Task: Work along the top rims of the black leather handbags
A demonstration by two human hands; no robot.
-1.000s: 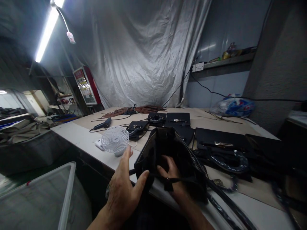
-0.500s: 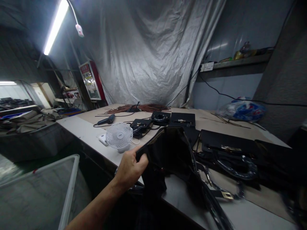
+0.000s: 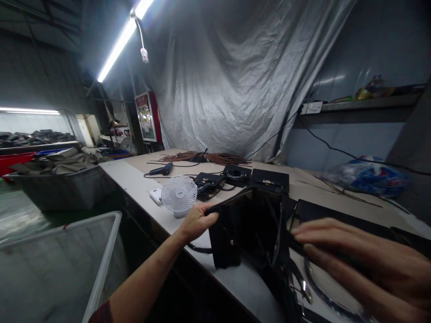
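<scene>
A glossy black handbag [image 3: 251,229] stands open on the near edge of a long work table [image 3: 134,177]. My left hand [image 3: 198,220] is closed on the bag's left rim. My right hand [image 3: 367,260] reaches in from the right, blurred, with fingers stretched out flat toward the bag's right side; whether they touch the bag or the straps under them I cannot tell. Black straps with metal buckles [image 3: 303,287] hang and lie by the bag's right side.
A small white fan [image 3: 179,194] stands left of the bag. Flat black bags [image 3: 269,180] and leather cords [image 3: 215,158] lie farther back, a plastic sack [image 3: 367,176] at right. A grey bin [image 3: 101,264] stands on the floor at left.
My right hand has left the inside of the bag and come back into view from the right. My left hand went from open to gripping the bag's rim. The view swung left.
</scene>
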